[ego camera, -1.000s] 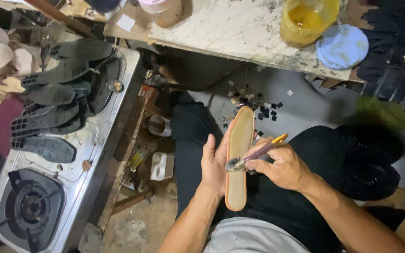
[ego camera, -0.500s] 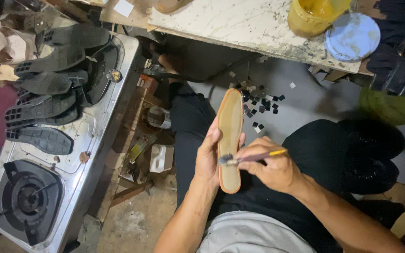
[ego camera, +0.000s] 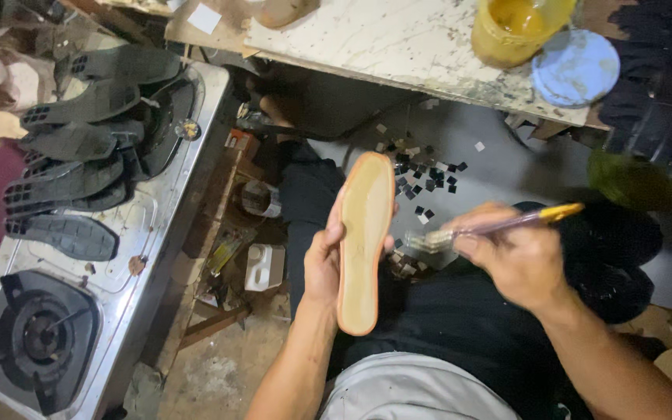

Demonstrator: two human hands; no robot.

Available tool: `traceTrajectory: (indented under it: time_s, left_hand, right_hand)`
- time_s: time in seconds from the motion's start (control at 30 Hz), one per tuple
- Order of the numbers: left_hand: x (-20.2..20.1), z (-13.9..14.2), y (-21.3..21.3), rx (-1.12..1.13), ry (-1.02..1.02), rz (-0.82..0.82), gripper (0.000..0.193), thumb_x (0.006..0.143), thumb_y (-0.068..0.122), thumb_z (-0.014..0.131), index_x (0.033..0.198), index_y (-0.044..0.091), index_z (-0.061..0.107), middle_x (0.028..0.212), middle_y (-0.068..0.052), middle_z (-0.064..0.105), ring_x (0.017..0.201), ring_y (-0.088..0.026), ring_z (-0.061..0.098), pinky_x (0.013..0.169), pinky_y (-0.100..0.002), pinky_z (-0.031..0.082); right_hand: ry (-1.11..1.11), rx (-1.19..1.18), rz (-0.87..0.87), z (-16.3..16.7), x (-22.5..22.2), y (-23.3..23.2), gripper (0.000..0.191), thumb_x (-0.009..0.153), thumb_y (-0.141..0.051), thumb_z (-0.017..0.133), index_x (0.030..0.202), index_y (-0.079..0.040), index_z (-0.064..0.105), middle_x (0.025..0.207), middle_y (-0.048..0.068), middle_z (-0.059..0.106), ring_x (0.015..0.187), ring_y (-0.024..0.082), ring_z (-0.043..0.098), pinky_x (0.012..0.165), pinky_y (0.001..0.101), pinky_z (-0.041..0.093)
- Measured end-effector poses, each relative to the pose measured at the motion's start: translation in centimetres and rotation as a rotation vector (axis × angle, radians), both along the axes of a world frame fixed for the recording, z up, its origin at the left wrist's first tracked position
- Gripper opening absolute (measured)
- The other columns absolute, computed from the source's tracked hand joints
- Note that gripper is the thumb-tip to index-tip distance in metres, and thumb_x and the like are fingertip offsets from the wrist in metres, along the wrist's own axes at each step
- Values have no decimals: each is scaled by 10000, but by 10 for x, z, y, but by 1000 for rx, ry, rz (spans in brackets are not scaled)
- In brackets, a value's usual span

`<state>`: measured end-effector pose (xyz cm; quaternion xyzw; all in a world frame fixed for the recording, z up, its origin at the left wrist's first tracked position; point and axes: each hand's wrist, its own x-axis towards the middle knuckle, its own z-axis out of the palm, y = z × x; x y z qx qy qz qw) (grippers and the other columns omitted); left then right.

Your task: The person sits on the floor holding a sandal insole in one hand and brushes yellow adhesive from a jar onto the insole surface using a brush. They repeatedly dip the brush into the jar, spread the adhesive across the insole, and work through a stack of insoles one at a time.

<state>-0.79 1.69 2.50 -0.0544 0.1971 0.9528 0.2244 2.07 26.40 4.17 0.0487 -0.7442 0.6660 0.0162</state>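
Observation:
My left hand (ego camera: 323,260) grips a tan shoe insole with an orange rim (ego camera: 363,241), held upright over my lap with its flat face toward me. My right hand (ego camera: 516,264) holds a small brush with a purple and yellow handle (ego camera: 499,225). The brush's bristles sit just to the right of the insole, a little apart from its edge. A yellow pot of glue (ego camera: 519,27) stands on the worn white tabletop (ego camera: 398,39) ahead, with a round blue lid (ego camera: 575,66) beside it.
To the left, a steel gas stove (ego camera: 79,311) carries several black rubber outsoles (ego camera: 71,179). Small black scraps (ego camera: 429,175) litter the grey floor under the table. A white bottle (ego camera: 264,267) and clutter lie beside my left leg.
The brush has come off the insole face and moved to the right of it. My left hand keeps the insole in about the same upright pose.

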Motion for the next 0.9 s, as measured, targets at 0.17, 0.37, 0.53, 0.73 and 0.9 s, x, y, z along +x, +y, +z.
traceTrajectory:
  time_s: [0.17, 0.37, 0.53, 0.73, 0.9]
  left_hand:
    - [10, 12, 11, 44, 137, -149, 848, 921, 249, 552, 1683, 51, 238, 1603, -235, 441, 1403, -381, 520, 989, -442, 576]
    - [10, 5, 7, -89, -45, -62, 833, 862, 225, 553, 1636, 53, 294, 1578, -162, 471, 1355, -288, 549, 1068, -391, 527]
    - [9, -1, 3, -83, -50, -99, 818, 885, 216, 558, 1645, 50, 307, 1571, -165, 471, 1336, -269, 555, 1075, -376, 503]
    - [5, 2, 7, -90, -9, -68, 810, 874, 206, 543, 1628, 18, 315, 1589, -158, 466, 1398, -269, 519, 1144, -374, 459]
    - [5, 0, 4, -24, 5, -53, 728, 934, 195, 501, 1622, 52, 315, 1529, -136, 511, 1341, -263, 549, 1119, -401, 456]
  right_hand:
    - [355, 206, -174, 4, -29, 1, 174, 958, -2, 755, 1113, -28, 682, 1093, 89, 732, 972, 188, 688, 865, 296, 567]
    - [541, 435, 138, 21, -28, -17, 239, 771, -79, 859, 967, -85, 722, 962, 31, 763, 838, 184, 698, 784, 349, 507]
    - [403, 434, 143, 36, -29, -17, 244, 760, -74, 838, 981, -97, 738, 958, 20, 764, 819, 174, 692, 768, 339, 479]
    - [416, 340, 456, 37, -25, -22, 295, 691, -79, 835, 972, -69, 747, 925, 28, 777, 716, 197, 663, 707, 347, 467]
    - [464, 512, 73, 32, -21, -25, 268, 781, -116, 852, 1001, -67, 709, 983, 36, 752, 804, 199, 689, 757, 353, 495]
